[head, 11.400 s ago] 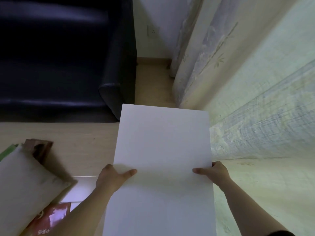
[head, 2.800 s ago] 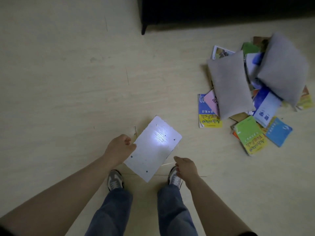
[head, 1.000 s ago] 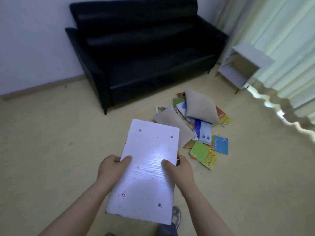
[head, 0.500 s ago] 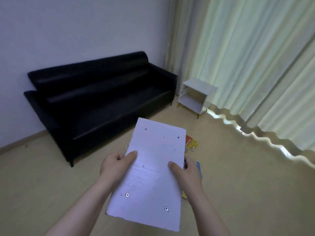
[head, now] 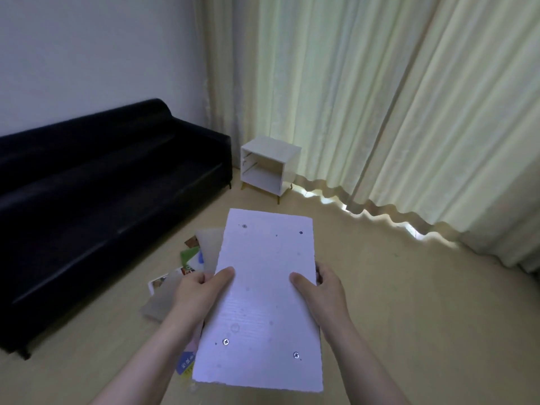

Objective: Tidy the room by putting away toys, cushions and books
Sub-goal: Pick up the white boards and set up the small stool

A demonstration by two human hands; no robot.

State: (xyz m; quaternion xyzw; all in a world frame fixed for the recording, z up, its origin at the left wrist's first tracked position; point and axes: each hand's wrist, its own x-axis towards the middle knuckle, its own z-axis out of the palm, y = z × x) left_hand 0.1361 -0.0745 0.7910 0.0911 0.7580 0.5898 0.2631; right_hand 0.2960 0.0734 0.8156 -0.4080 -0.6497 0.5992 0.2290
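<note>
Long black leather sofa [head: 96,197], cut off at the left edge. Left hand [head: 201,293] and right hand [head: 324,290] clamp the side edges of a flat white rectangular board [head: 263,290] with screw heads, held above the floor. It hides most of the scattered coloured books [head: 190,258] and grey cushions [head: 162,302]. Open white cube side table [head: 270,168] stands before pale curtains [head: 380,112].
</note>
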